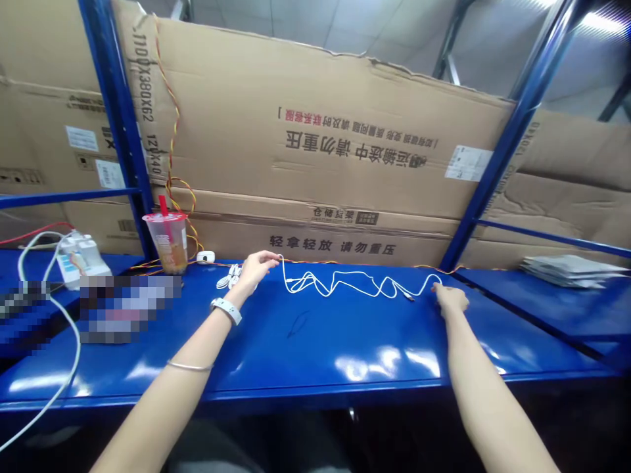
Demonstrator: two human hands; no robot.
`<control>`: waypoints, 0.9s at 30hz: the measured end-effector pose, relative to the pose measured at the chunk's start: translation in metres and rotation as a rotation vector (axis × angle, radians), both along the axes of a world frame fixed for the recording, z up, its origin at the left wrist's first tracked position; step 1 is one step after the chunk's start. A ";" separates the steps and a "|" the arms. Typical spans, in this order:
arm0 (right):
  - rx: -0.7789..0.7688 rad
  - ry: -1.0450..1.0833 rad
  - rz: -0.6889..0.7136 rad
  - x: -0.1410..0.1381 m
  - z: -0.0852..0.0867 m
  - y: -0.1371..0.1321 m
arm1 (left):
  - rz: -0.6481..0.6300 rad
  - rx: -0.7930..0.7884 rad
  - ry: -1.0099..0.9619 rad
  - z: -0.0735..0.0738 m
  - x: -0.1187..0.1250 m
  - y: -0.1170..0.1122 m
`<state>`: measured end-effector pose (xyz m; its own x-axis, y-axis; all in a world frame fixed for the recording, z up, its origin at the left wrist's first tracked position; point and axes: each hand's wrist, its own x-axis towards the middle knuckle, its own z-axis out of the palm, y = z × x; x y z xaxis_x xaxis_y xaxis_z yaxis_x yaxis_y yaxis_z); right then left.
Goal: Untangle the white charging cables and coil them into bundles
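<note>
A long white USB cable [331, 289] lies in loose waves along the back of the blue shelf [315, 355]. My left hand [255, 268] pinches it near its left end, lifting that part slightly. At the other side, my right hand [451, 300] is closed on the cable's right end. A dark plug [409, 297] shows on the shelf beneath the cable's right half. Just behind my left wrist lies a small bundle of white cable [229, 277], partly hidden by that hand.
A drink cup with a red straw [167, 243] stands at the back left, beside a small white case [206, 257]. A white power strip [83, 263] is farther left. Flat packets [572, 270] are stacked on the right shelf. Cardboard [315, 151] walls the back between blue posts.
</note>
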<state>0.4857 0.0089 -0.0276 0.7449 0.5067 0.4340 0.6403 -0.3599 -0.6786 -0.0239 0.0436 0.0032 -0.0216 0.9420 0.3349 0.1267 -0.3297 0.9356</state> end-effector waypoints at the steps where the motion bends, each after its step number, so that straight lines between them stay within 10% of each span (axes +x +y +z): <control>1: -0.070 0.022 -0.015 0.001 0.000 0.001 | -0.008 0.019 0.111 -0.006 0.003 0.001; 8: -0.309 0.094 0.020 -0.012 -0.002 0.005 | 0.039 0.085 0.527 -0.039 0.011 0.005; 14: -0.344 0.033 0.014 -0.021 0.003 0.002 | 0.144 0.143 0.531 -0.030 -0.005 0.011; 19: -0.216 -0.157 -0.060 -0.037 0.010 -0.001 | 0.422 0.108 0.979 -0.024 -0.028 0.015; 27: 0.245 -0.366 -0.040 -0.074 0.035 -0.005 | 0.418 0.085 1.020 -0.030 -0.026 0.013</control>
<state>0.4112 0.0041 0.0079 0.5366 0.3301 0.7766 0.8432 -0.2462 -0.4779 -0.0501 0.0566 -0.0265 -0.0099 0.8978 0.4403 0.9420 -0.1393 0.3052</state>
